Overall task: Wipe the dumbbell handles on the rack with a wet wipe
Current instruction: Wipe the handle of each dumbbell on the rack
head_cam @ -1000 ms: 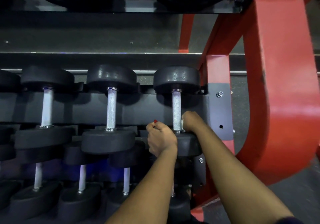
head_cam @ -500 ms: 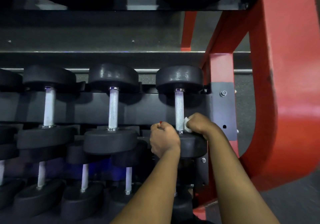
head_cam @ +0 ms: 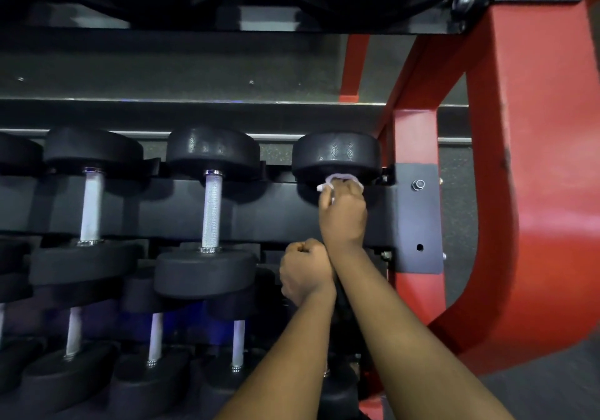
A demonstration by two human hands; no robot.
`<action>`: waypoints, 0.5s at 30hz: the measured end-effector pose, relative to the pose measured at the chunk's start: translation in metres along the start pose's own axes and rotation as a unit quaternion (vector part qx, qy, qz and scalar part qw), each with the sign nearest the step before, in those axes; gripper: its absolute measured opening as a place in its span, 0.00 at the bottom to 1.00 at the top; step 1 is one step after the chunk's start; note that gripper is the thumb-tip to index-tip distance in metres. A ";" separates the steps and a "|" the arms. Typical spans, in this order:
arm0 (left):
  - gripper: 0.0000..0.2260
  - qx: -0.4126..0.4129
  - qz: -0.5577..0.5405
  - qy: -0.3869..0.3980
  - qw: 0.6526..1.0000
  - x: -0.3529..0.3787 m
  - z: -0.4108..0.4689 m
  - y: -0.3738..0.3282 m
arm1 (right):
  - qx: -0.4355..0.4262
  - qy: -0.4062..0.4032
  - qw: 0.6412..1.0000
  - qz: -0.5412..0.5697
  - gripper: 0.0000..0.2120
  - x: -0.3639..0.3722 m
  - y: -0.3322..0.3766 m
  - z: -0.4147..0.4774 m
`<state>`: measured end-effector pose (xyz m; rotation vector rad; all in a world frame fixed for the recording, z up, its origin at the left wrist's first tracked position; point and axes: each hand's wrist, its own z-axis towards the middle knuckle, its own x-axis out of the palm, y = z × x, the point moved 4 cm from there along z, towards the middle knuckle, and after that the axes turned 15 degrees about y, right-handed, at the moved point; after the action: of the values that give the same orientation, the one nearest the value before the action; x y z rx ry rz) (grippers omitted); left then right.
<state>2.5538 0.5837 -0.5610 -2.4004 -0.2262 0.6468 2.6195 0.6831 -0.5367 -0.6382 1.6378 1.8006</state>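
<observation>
Farthest left on the black steel rack rail (head_cam: 146,212), the left silver knurled handle (head_cam: 92,205) stands bare between black rubber heads, and the middle silver knurled handle (head_cam: 211,210) beside it likewise. Next comes the left hand (head_cam: 305,272), its fingers balled in a fist low by the rail; whether it grips anything I cannot tell. Just right of it, the right hand (head_cam: 344,215) curls its fingers round the thin white wet wipe (head_cam: 341,180), bunched against the far head of the rightmost black dumbbell (head_cam: 336,156), whose handle is hidden under that hand. The wipe is probably limp, damp and light, so it needs wrapping round the bar; the knurling may snag it, while the heavy dumbbell should stay put. Its near head is covered by the forearms. Further right sit the grey bolted bracket (head_cam: 418,218) and red painted frame (head_cam: 535,192).
</observation>
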 end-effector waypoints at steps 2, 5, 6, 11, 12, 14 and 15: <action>0.12 0.001 0.001 -0.003 1.000 0.001 -0.002 -0.001 | 0.000 -0.022 0.999 0.030 0.06 -0.002 -0.009 0.007; 0.13 0.002 0.000 -0.008 1.000 0.001 -0.001 -0.001 | 0.167 -0.062 0.973 0.149 0.06 -0.008 -0.029 0.011; 0.13 0.003 0.000 -0.007 1.000 0.001 0.000 0.000 | 0.210 -0.062 0.959 0.179 0.06 -0.006 -0.032 0.009; 0.12 0.001 -0.006 -0.009 1.000 0.002 0.002 0.001 | 0.128 -0.048 0.984 0.118 0.04 -0.013 -0.012 0.006; 0.12 0.001 -0.007 -0.012 1.000 0.003 0.002 0.001 | 0.150 -0.043 0.979 0.131 0.04 -0.013 -0.016 0.007; 0.12 0.004 -0.008 -0.015 1.000 0.003 0.002 0.001 | 0.254 -0.013 0.944 0.212 0.06 -0.007 -0.029 0.009; 0.12 0.005 -0.009 -0.016 1.000 0.003 0.002 0.001 | 0.312 0.010 0.905 0.290 0.07 0.000 -0.037 0.011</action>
<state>2.5557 0.5852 -0.5640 -2.3765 -0.2565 0.6777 2.6467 0.6954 -0.5606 0.1438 2.4299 1.4644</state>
